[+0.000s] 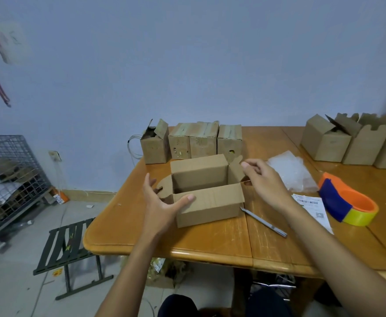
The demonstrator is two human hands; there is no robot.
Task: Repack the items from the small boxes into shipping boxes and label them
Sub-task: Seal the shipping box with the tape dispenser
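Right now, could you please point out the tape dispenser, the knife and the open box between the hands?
tape dispenser (332, 199), head view, on its blue side.
knife (264, 223), head view, middle of its metal handle.
open box (210, 207), head view, on its near outer wall.

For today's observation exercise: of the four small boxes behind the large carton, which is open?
The leftmost box: its flaps stand up, while the other three boxes are taped shut.
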